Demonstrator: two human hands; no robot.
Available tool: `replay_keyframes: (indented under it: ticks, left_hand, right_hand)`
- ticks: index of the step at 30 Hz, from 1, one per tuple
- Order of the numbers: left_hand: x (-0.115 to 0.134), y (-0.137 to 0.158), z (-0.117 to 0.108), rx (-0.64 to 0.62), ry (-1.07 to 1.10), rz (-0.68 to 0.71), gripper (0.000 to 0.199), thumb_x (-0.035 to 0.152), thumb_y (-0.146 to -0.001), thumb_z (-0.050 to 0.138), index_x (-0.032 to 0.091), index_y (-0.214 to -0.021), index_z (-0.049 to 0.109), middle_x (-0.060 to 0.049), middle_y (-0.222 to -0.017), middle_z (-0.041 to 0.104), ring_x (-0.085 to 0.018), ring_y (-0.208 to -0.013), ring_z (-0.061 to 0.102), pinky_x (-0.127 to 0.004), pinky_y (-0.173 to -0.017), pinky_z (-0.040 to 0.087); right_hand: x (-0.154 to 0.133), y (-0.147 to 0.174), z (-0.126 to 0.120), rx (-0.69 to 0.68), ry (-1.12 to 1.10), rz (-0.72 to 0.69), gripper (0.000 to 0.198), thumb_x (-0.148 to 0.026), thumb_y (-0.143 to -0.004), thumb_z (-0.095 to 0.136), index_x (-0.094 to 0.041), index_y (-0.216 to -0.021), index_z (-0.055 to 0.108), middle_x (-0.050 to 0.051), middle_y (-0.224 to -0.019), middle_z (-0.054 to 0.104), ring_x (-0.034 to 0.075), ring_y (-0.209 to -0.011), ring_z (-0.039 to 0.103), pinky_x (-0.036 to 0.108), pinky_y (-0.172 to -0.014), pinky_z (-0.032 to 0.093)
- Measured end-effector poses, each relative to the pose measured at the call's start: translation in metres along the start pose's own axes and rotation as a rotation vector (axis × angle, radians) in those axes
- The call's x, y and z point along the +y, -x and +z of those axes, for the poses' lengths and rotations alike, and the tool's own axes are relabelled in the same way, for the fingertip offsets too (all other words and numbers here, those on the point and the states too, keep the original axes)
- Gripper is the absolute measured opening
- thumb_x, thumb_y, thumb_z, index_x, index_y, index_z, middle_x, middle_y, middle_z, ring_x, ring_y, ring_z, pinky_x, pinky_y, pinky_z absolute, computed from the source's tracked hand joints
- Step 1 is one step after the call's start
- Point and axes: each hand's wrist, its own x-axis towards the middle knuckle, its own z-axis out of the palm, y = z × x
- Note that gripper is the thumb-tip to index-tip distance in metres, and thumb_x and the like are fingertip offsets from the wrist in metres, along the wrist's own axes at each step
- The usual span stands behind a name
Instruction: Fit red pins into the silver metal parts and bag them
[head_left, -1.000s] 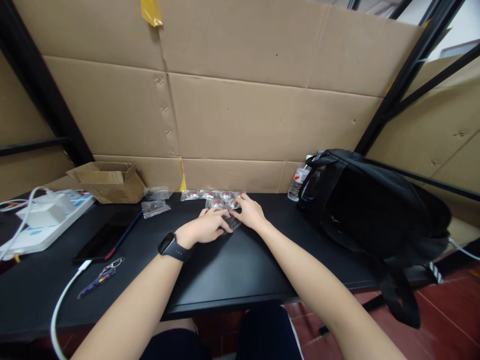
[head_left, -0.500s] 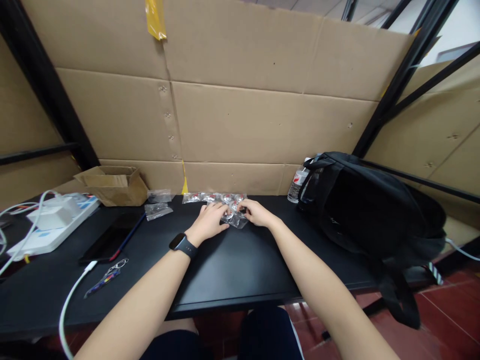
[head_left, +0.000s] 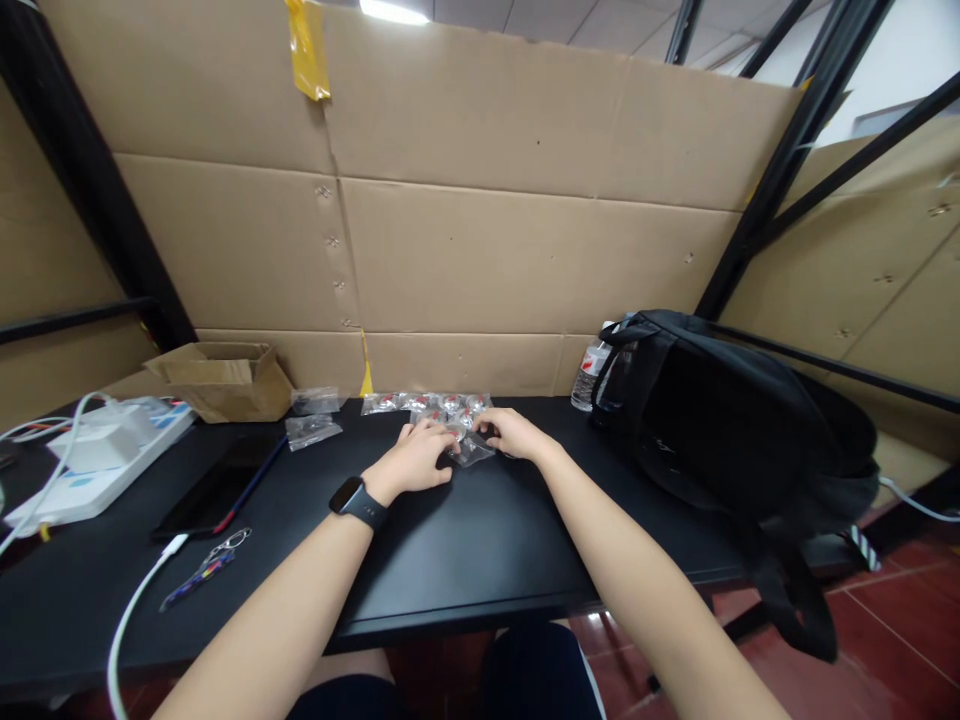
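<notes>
Several clear plastic packets with round, silvery and red contents lie in rows near the back of the black table; one packet (head_left: pixel 379 403) is at the row's left end. Closest to me is a crinkled clear plastic packet (head_left: pixel 472 452) between my two hands. My left hand (head_left: pixel 422 455), with a dark watch on its wrist, rests with fingers stretched over the packet's left side, its thumb apart. My right hand (head_left: pixel 516 433) has its fingers curled at the packet's right edge; the fingertips are partly hidden. What lies under the left fingers is hidden too.
An open cardboard box (head_left: pixel 232 388) and flat plastic bags (head_left: pixel 313 431) are at the left. Nearer are a phone (head_left: pixel 214 485), a pen, a keychain (head_left: pixel 199 580) and a white power strip (head_left: pixel 105 490). A water bottle (head_left: pixel 587 378) and black backpack (head_left: pixel 735 440) stand right. Cardboard (head_left: pixel 465 260) walls the back.
The view has tilted up slightly. My right fingers have drawn a little to the right along the near packet, and my left hand has shifted slightly on it.
</notes>
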Motion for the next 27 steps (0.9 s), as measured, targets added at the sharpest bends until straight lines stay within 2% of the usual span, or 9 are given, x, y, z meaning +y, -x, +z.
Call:
replay_keyframes:
  ticks: [4, 8, 12, 16, 19, 22, 24, 27]
  left_hand:
    - [0.003, 0.0, -0.001, -0.025, 0.01, -0.014, 0.021, 0.035, -0.077, 0.066, 0.028, -0.097, 0.069, -0.004, -0.112, 0.071, -0.033, -0.116, 0.053, -0.045, -0.095, 0.036]
    - [0.0, 0.004, -0.005, -0.06, 0.02, -0.031, 0.03, 0.038, -0.07, 0.072, 0.027, -0.098, 0.066, -0.004, -0.111, 0.071, -0.032, -0.111, 0.056, -0.044, -0.093, 0.036]
    - [0.001, 0.005, -0.007, -0.009, 0.007, -0.06, 0.037, 0.04, -0.072, 0.072, 0.027, -0.105, 0.063, -0.006, -0.112, 0.07, -0.033, -0.111, 0.057, -0.043, -0.092, 0.035]
    - [0.006, 0.002, -0.007, 0.064, 0.003, -0.104, 0.021, 0.037, -0.082, 0.063, 0.025, -0.099, 0.065, -0.007, -0.108, 0.071, -0.03, -0.108, 0.06, -0.041, -0.09, 0.034]
    - [0.006, 0.001, -0.008, 0.095, 0.016, -0.105, 0.015, 0.029, -0.08, 0.063, 0.025, -0.094, 0.065, -0.004, -0.102, 0.072, -0.027, -0.104, 0.062, -0.04, -0.089, 0.032]
    - [0.005, 0.001, -0.009, 0.113, 0.033, -0.101, 0.015, 0.027, -0.078, 0.065, 0.025, -0.094, 0.065, -0.003, -0.102, 0.073, -0.027, -0.104, 0.062, -0.039, -0.089, 0.031]
    - [0.003, 0.0, -0.008, 0.123, 0.055, -0.107, 0.009, 0.027, -0.084, 0.06, 0.024, -0.091, 0.066, -0.003, -0.101, 0.074, -0.025, -0.102, 0.063, -0.038, -0.089, 0.031]
    - [0.0, -0.002, -0.007, 0.122, 0.094, -0.133, 0.016, 0.025, -0.09, 0.053, 0.025, -0.087, 0.069, -0.002, -0.098, 0.075, -0.023, -0.098, 0.065, -0.039, -0.091, 0.032]
  right_hand:
    - [0.002, -0.001, 0.0, -0.076, -0.06, -0.025, 0.022, -0.01, -0.072, 0.079, -0.02, -0.092, 0.078, -0.001, -0.082, 0.071, 0.012, -0.068, 0.058, 0.022, -0.067, 0.041]
    - [-0.003, -0.001, -0.001, -0.073, -0.094, -0.099, 0.004, -0.018, -0.078, 0.077, -0.02, -0.081, 0.078, 0.001, -0.081, 0.073, 0.014, -0.071, 0.06, 0.023, -0.07, 0.043]
    - [-0.011, -0.001, 0.001, 0.012, -0.147, -0.045, 0.005, -0.017, -0.08, 0.072, -0.018, -0.083, 0.076, 0.001, -0.081, 0.074, 0.014, -0.07, 0.061, 0.023, -0.07, 0.045]
    - [-0.013, -0.001, 0.005, 0.053, -0.188, 0.021, 0.005, -0.019, -0.079, 0.069, -0.017, -0.081, 0.074, 0.001, -0.076, 0.072, 0.013, -0.066, 0.061, 0.022, -0.067, 0.046]
    - [-0.011, -0.001, 0.007, 0.08, -0.251, 0.075, 0.006, -0.022, -0.079, 0.069, -0.017, -0.079, 0.072, 0.001, -0.073, 0.071, 0.014, -0.066, 0.062, 0.022, -0.066, 0.047]
    - [-0.01, -0.001, 0.008, 0.07, -0.329, 0.089, 0.008, -0.024, -0.079, 0.069, -0.016, -0.079, 0.07, 0.002, -0.073, 0.071, 0.014, -0.068, 0.064, 0.022, -0.067, 0.048]
    - [-0.01, -0.001, 0.007, 0.047, -0.328, 0.077, 0.009, -0.024, -0.079, 0.068, -0.016, -0.08, 0.071, 0.002, -0.074, 0.072, 0.014, -0.068, 0.064, 0.023, -0.067, 0.048]
    - [-0.01, -0.001, 0.005, 0.039, -0.306, 0.055, 0.009, -0.023, -0.078, 0.068, -0.016, -0.081, 0.072, 0.001, -0.074, 0.071, 0.014, -0.067, 0.062, 0.023, -0.067, 0.048]
